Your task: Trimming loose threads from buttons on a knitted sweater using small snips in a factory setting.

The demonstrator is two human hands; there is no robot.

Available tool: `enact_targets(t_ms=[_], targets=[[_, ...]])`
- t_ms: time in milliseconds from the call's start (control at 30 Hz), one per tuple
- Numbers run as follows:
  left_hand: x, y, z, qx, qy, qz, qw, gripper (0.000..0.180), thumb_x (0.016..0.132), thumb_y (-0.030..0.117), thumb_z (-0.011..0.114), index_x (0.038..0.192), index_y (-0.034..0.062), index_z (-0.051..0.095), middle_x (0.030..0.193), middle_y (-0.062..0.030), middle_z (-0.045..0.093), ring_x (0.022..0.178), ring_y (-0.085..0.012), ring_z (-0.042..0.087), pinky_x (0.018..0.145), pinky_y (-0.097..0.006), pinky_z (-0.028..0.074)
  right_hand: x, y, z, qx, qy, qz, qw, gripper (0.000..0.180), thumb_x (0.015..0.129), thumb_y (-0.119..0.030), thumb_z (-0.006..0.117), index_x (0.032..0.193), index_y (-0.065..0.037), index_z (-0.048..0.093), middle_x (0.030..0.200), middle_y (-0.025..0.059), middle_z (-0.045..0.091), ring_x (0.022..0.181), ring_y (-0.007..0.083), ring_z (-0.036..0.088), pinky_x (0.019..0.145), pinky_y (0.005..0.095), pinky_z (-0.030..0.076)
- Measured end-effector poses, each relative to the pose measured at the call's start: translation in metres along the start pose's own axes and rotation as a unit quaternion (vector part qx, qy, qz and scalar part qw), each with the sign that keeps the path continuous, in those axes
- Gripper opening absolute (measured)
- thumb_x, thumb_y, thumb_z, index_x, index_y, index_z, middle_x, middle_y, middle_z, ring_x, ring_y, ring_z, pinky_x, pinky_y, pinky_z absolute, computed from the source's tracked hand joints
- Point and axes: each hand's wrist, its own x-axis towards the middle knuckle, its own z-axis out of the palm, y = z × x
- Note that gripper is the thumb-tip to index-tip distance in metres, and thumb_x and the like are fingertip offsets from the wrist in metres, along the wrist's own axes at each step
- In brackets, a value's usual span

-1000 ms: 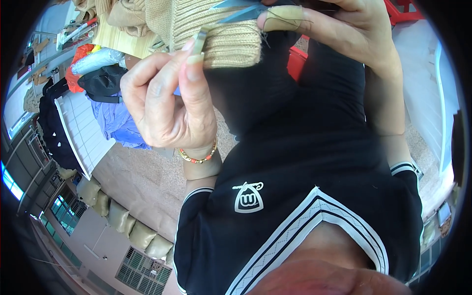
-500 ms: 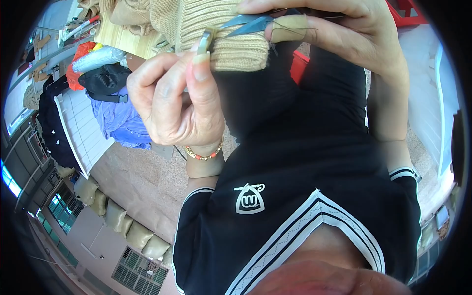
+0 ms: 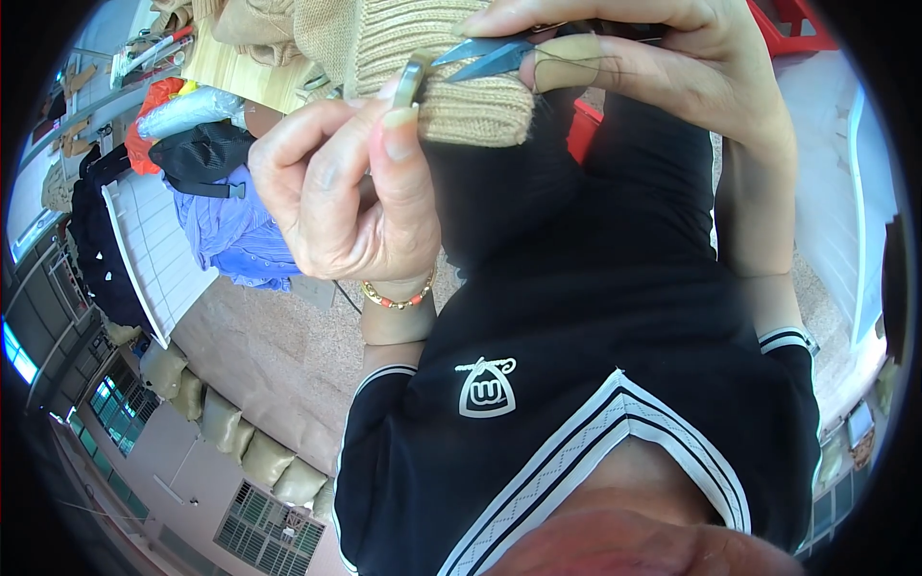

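I see the left hand [image 3: 355,197] pinching a metal band [image 3: 413,82] at the tan knit cuff [image 3: 475,117] above the lap [image 3: 509,202], the right hand [image 3: 687,82] gripping parted scissors [image 3: 488,60] beside it; snipping seems underway, no finished cut visible.

Dressed in a black short-sleeved top [image 3: 595,317], plain across the front. Trimmed at the V-neck with a broad white border [image 3: 557,470], striped lengthwise in black, with a fine zigzag line. Decorated with a white shield-shaped emblem [image 3: 488,389] topped by a rope-like curl. Finished at both sleeve ends with narrow black-and-white bands [image 3: 386,372]. Clad below in black trousers [image 3: 653,154]. Adorned at the left wrist [image 3: 399,329] with a gold bracelet [image 3: 400,304] with coral-coloured beads. Wrapped in a tan covering [image 3: 567,63] around one digit of the right hand [image 3: 725,86].
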Motion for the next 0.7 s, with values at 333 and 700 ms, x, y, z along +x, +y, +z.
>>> enact_targets(t_ms=[333, 700], targets=[[0.0, 0.001, 0.003, -0.029, 0.009, -0.01, 0.999, 0.016, 0.088, 0.01, 0.067, 0.081, -0.0044, 0.068, 0.09, -0.01, 0.06, 0.078, -0.0135, 0.054, 0.072, -0.025, 0.041, 0.001, 0.003, 0.002, 0.03, 0.003, -0.006, 1.0, 0.024, 0.079, -0.002, 0.071, 0.102, 0.003, 0.07, 0.079, 0.0093, 0.064, 0.07, 0.0157, 0.059, 0.063, 0.0248, 0.044], [-0.002, -0.002, 0.003, -0.063, 0.001, -0.005, 0.998, 0.017, 0.087, 0.012, 0.068, 0.082, -0.0045, 0.068, 0.092, -0.0096, 0.059, 0.081, -0.0141, 0.054, 0.074, -0.025, 0.041, 0.001, 0.028, 0.007, 0.064, 0.011, -0.105, 0.992, 0.026, 0.079, -0.002, 0.072, 0.104, 0.003, 0.07, 0.08, 0.0092, 0.065, 0.071, 0.0147, 0.06, 0.063, 0.0244, 0.045]])
